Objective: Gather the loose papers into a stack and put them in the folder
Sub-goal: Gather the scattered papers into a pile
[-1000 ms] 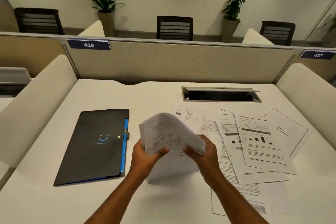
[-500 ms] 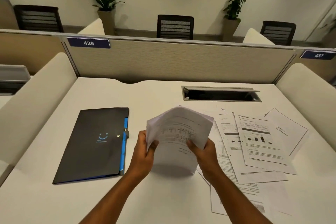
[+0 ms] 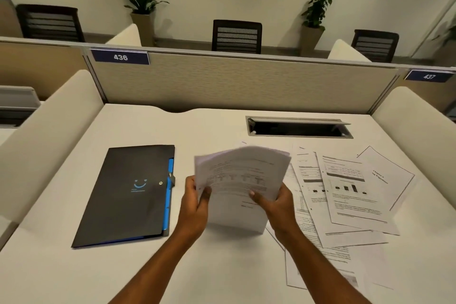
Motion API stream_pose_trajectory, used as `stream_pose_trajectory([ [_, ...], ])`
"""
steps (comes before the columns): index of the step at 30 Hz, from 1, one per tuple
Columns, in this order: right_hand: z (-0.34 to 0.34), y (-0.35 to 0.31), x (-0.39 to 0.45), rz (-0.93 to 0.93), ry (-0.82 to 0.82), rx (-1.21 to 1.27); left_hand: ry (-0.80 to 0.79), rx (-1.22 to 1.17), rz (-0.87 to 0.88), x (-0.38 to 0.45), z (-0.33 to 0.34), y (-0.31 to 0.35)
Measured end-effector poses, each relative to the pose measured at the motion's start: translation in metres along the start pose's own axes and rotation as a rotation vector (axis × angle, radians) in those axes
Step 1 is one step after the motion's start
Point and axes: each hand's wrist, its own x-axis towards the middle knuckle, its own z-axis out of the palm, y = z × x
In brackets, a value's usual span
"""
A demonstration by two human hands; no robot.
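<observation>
Both hands hold a stack of printed papers upright over the middle of the white desk, its lower edge resting on the desk top and its upper part bent back. My left hand grips the stack's left edge and my right hand its right edge. A closed black folder with a blue spine and a smile logo lies flat to the left of my hands. Several loose printed sheets lie fanned and overlapping on the desk to the right.
A cable slot with its lid raised is cut into the desk behind the papers. A beige partition with the label 436 closes the back. Padded cream dividers flank both sides. More loose sheets reach the near right.
The curled stack has straightened and been stood upright on the desk. Both hands shifted to its side edges, and the sheets now line up more squarely.
</observation>
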Motion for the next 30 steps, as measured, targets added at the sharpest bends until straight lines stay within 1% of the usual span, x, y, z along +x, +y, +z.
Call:
stream_pose_trajectory([
  [1,0.003,0.001,-0.001,0.013,-0.009,-0.01,-0.023,0.013,0.004,-0.002,0.003,0.001],
  [4,0.004,-0.002,0.001,-0.011,0.079,0.004,0.064,-0.018,0.011,-0.002,0.006,0.004],
  [5,0.004,-0.003,0.002,-0.024,0.083,0.005,0.074,-0.031,0.007,-0.002,0.005,0.004],
  [8,0.007,0.001,0.0,0.009,0.017,-0.055,-0.015,0.036,-0.043,-0.006,0.007,-0.002],
  [9,0.008,0.002,-0.001,0.017,0.029,-0.064,-0.029,0.048,-0.066,-0.006,0.008,-0.004],
  [10,0.009,0.0,-0.003,0.016,0.065,-0.059,-0.008,0.076,-0.074,-0.006,0.007,-0.005],
  [11,0.009,-0.004,-0.002,0.021,0.114,-0.025,0.044,0.102,-0.068,-0.005,0.005,-0.007],
  [13,0.003,-0.007,-0.001,0.061,0.192,0.103,0.214,0.187,-0.049,-0.005,-0.003,-0.012],
  [15,-0.004,-0.009,-0.003,0.121,0.192,0.281,0.344,0.219,-0.12,-0.007,-0.011,-0.022],
  [16,-0.007,-0.006,-0.003,0.153,0.162,0.387,0.357,0.195,-0.231,-0.009,-0.013,-0.025],
  [17,-0.01,-0.004,-0.005,0.187,0.116,0.492,0.329,0.109,-0.348,-0.011,-0.014,-0.028],
  [18,-0.011,-0.002,-0.008,0.222,0.062,0.584,0.262,-0.019,-0.438,-0.014,-0.014,-0.029],
  [20,-0.009,0.0,-0.014,0.278,-0.051,0.702,0.092,-0.336,-0.511,-0.017,-0.016,-0.031],
  [21,-0.007,0.0,-0.018,0.302,-0.092,0.726,0.034,-0.453,-0.502,-0.018,-0.016,-0.028],
  [22,-0.006,0.001,-0.021,0.323,-0.11,0.729,0.001,-0.503,-0.468,-0.019,-0.017,-0.023],
  [23,-0.006,0.0,-0.023,0.338,-0.108,0.723,0.0,-0.488,-0.431,-0.018,-0.017,-0.021],
  [25,-0.017,-0.003,-0.02,0.343,-0.056,0.707,0.067,-0.376,-0.366,-0.015,-0.022,-0.017],
  [27,-0.038,-0.012,-0.01,0.292,0.01,0.681,0.138,-0.245,-0.323,-0.012,-0.031,-0.012],
  [29,-0.062,-0.023,0.002,0.207,0.003,0.542,0.169,-0.154,-0.279,-0.011,-0.042,-0.008],
  [30,-0.071,-0.028,0.007,0.185,-0.03,0.405,0.176,-0.118,-0.259,-0.011,-0.045,-0.006],
])
